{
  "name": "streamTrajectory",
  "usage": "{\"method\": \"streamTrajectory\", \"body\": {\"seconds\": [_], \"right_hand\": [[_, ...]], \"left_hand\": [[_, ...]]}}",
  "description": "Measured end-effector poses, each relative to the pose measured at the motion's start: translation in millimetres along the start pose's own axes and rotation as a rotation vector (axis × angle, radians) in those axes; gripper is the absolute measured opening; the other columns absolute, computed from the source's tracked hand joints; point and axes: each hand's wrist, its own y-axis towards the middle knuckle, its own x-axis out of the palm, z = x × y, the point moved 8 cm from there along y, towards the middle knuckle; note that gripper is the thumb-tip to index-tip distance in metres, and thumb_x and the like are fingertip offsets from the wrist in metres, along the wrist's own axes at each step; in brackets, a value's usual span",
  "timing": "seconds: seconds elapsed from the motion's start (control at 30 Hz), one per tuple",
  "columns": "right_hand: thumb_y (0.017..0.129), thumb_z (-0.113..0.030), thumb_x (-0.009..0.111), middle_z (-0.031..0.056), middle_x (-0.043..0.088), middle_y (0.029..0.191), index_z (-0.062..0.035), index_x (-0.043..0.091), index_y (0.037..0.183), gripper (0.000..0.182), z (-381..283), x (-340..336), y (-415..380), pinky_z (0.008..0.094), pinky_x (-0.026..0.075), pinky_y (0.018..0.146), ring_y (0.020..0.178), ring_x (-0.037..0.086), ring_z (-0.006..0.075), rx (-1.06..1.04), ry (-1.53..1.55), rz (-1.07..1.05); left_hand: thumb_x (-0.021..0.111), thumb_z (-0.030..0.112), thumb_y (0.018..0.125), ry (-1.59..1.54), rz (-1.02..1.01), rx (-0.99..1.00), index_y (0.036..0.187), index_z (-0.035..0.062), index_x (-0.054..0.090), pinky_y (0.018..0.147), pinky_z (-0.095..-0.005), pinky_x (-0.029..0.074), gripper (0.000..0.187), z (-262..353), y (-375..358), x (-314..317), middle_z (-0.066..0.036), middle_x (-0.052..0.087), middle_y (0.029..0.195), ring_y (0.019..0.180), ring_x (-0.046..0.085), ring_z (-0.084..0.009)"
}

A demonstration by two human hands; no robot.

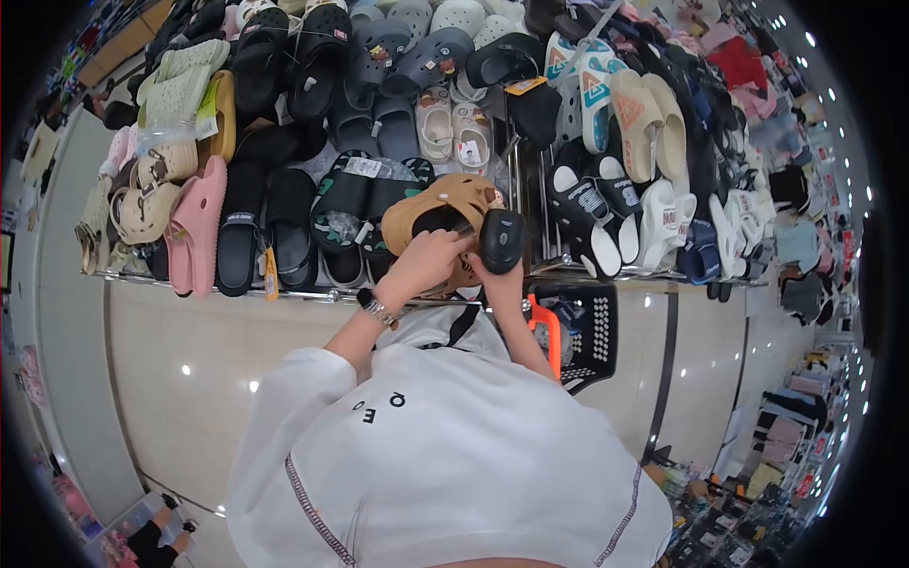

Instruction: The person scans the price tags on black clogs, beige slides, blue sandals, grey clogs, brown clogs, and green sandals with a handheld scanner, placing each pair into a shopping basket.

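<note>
Brown clogs (445,196) lie at the front edge of the shoe display, in front of my body. My left hand (426,260), with a metal watch on its wrist, has its fingers closed at the opening of a brown clog; what they pinch is too small to make out. Beside it, my right hand (500,284) is partly covered by a black handheld device (503,240), which sits over its fingers. The fingertips of my right hand reach toward the brown clogs. Black and green slides (348,204) lie just left of the clogs.
Pink slides (197,227) and black slides (241,227) line the rack's left front. Black and white slides (587,208) and white slides (663,225) are on the right. A metal rail (331,296) runs along the front. A black basket (597,331) with an orange handle stands below.
</note>
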Motion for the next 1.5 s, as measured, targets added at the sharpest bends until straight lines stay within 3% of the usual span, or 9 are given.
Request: {"method": "streamTrajectory", "body": {"seconds": [0.27, 0.33, 0.43, 0.57, 0.77, 0.83, 0.93, 1.07, 1.5], "right_hand": [[0.066, -0.015, 0.074, 0.0014, 0.059, 0.073, 0.0003, 0.058, 0.085, 0.029, 15, 13, 23, 0.025, 0.044, 0.065, 0.068, 0.054, 0.0097, 0.056, -0.032, -0.1], [0.069, -0.012, 0.071, 0.0011, 0.059, 0.068, 0.0002, 0.058, 0.082, 0.022, 16, 17, 28, 0.0245, 0.045, 0.06, 0.062, 0.055, 0.0098, 0.023, -0.05, -0.125], [0.073, -0.013, 0.068, 0.0026, 0.06, 0.072, 0.0, 0.059, 0.083, 0.019, 33, 27, 32, 0.0245, 0.044, 0.06, 0.064, 0.057, 0.0098, 0.118, 0.051, -0.26], [0.075, -0.012, 0.067, 0.001, 0.057, 0.066, -0.0004, 0.058, 0.082, 0.016, 24, 27, 27, 0.0224, 0.043, 0.055, 0.057, 0.054, 0.008, 0.136, 0.154, -0.254], [0.072, -0.008, 0.066, 0.0, 0.052, 0.059, -0.0029, 0.058, 0.074, 0.01, 17, 3, 0, 0.0236, 0.034, 0.049, 0.05, 0.046, 0.0078, 0.229, 0.09, -0.37], [0.072, -0.006, 0.064, -0.0002, 0.052, 0.06, -0.0022, 0.059, 0.076, 0.007, 16, -2, -13, 0.0232, 0.035, 0.048, 0.05, 0.046, 0.0075, 0.279, 0.053, -0.494], [0.072, -0.004, 0.063, 0.0015, 0.059, 0.068, -0.0002, 0.061, 0.079, 0.008, 11, -6, -30, 0.023, 0.039, 0.048, 0.05, 0.049, 0.0088, 0.364, -0.001, -0.593], [0.074, -0.006, 0.063, 0.0022, 0.062, 0.07, 0.0001, 0.062, 0.081, 0.01, -3, -1, -45, 0.0227, 0.04, 0.047, 0.05, 0.05, 0.0076, 0.358, -0.077, -0.72], [0.073, -0.009, 0.064, 0.0049, 0.062, 0.067, 0.0008, 0.061, 0.083, 0.014, -14, 25, -45, 0.0249, 0.045, 0.051, 0.054, 0.058, 0.0116, 0.286, -0.3, -0.861]], "left_hand": [[0.054, 0.006, 0.073, -0.22, 0.318, 0.004, 0.099, 0.0056, 0.055, 0.079, -0.0352, 0.039, 0.026, 5, -57, -21, -0.009, 0.052, 0.089, 0.09, 0.05, -0.0267], [0.055, 0.004, 0.073, -0.242, 0.336, -0.056, 0.095, 0.004, 0.054, 0.076, -0.0337, 0.04, 0.022, 4, -75, -18, -0.009, 0.05, 0.088, 0.087, 0.05, -0.026], [0.054, 0.007, 0.075, -0.615, 0.464, -0.481, 0.097, 0.0012, 0.051, 0.077, -0.035, 0.041, 0.023, -37, -107, 15, -0.012, 0.05, 0.086, 0.087, 0.05, -0.0269], [0.054, 0.008, 0.078, -0.502, 0.558, -0.471, 0.109, 0.0006, 0.049, 0.077, -0.0357, 0.041, 0.033, -52, -114, 26, -0.015, 0.053, 0.106, 0.094, 0.051, -0.0308], [0.053, 0.013, 0.082, -0.563, 0.498, -0.502, 0.113, 0.0023, 0.052, 0.074, -0.0296, 0.044, 0.033, -79, -79, 56, -0.017, 0.053, 0.105, 0.089, 0.056, -0.0226], [0.054, 0.017, 0.083, -0.863, 0.408, -0.662, 0.109, 0.0004, 0.054, 0.073, -0.0282, 0.044, 0.03, -90, -69, 74, -0.015, 0.055, 0.102, 0.085, 0.057, -0.0199], [0.057, 0.018, 0.081, -0.923, 0.589, -0.649, 0.101, -0.0055, 0.055, 0.074, -0.0322, 0.043, 0.03, -97, -60, 80, -0.018, 0.056, 0.098, 0.088, 0.056, -0.0263], [0.063, 0.018, 0.078, -1.435, 0.357, -0.909, 0.109, -0.0016, 0.054, 0.067, -0.0229, 0.043, 0.037, -90, -62, 91, -0.006, 0.059, 0.096, 0.081, 0.055, -0.0102], [0.061, 0.014, 0.078, -1.736, 0.292, -0.813, 0.104, 0.0032, 0.058, 0.071, -0.0211, 0.047, 0.028, -67, -74, 91, -0.004, 0.062, 0.094, 0.082, 0.059, -0.011]]}}
